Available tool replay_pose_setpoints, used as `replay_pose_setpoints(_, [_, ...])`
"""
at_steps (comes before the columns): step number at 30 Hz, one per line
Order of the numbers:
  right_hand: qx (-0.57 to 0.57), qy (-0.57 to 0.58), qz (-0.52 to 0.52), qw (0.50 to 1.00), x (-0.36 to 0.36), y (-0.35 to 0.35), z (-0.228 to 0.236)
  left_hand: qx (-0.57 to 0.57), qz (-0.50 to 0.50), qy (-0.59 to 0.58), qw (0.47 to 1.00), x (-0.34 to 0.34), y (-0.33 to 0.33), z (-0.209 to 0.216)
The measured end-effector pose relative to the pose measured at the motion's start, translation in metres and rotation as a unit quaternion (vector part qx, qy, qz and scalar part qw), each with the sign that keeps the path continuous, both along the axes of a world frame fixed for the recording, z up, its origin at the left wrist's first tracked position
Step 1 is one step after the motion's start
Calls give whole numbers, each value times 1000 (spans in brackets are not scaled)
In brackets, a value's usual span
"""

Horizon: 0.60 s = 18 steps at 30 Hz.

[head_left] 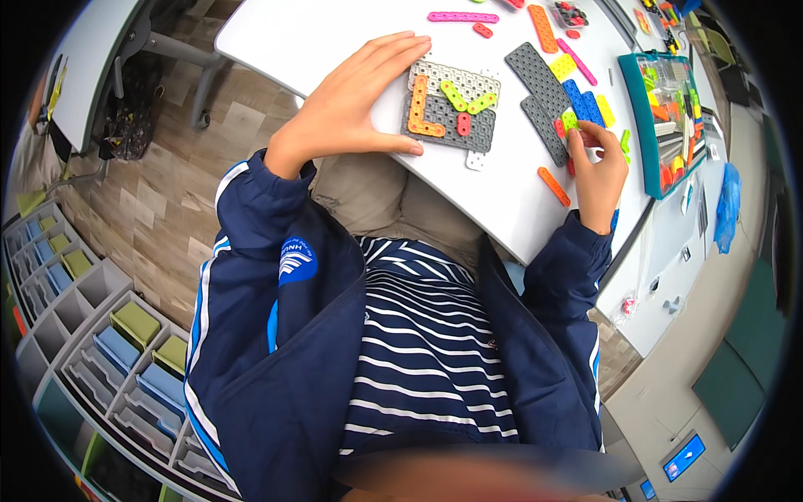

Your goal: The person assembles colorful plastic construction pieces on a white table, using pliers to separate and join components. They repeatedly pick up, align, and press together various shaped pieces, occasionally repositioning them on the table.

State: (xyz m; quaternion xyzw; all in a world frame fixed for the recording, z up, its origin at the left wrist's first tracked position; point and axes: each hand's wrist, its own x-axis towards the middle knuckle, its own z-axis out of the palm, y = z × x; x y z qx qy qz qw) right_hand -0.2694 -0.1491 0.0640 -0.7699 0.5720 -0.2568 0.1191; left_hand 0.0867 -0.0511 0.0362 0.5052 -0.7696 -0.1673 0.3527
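Observation:
My left hand (355, 105) is open, thumb and fingers spread around the left side of a perforated building plate (449, 136), light grey along its far part and dark grey nearer. On the plate lie an orange right-angle strip (419, 109), two lime-green short links (453, 95) set at an angle, and a short red link (463, 125). To the right, my right hand (598, 171) has thumb and index finger closed on a small lime-green link (570, 120). That link is over dark grey perforated plates (544, 131), beside blue perforated pieces (582, 102).
A teal-edged case (640, 138) full of coloured parts stands on the table's right side. Pink strips (462, 17), an orange strip (554, 186) and yellow pieces (563, 67) lie loose on the white table (502, 191). A grey drawer rack (104, 368) stands at lower left.

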Motion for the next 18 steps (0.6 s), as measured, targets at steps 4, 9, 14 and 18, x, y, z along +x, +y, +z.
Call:
replay_pose_setpoints(4, [77, -26, -12, 997, -5, -8, -2, -7, 1, 7, 1000, -1, -1, -1])
replay_pose_setpoints(9, [68, -41, -4, 997, -2, -7, -1, -7, 9, 12, 1000, -1, 0, 0])
replay_pose_setpoints(14, [48, 12, 14, 999, 1, -2, 9, -3, 10, 15, 1000, -1, 0, 0])
replay_pose_setpoints(18, [82, -18, 26, 996, -3, -10, 10, 1, 4, 6, 1000, -1, -1, 0])
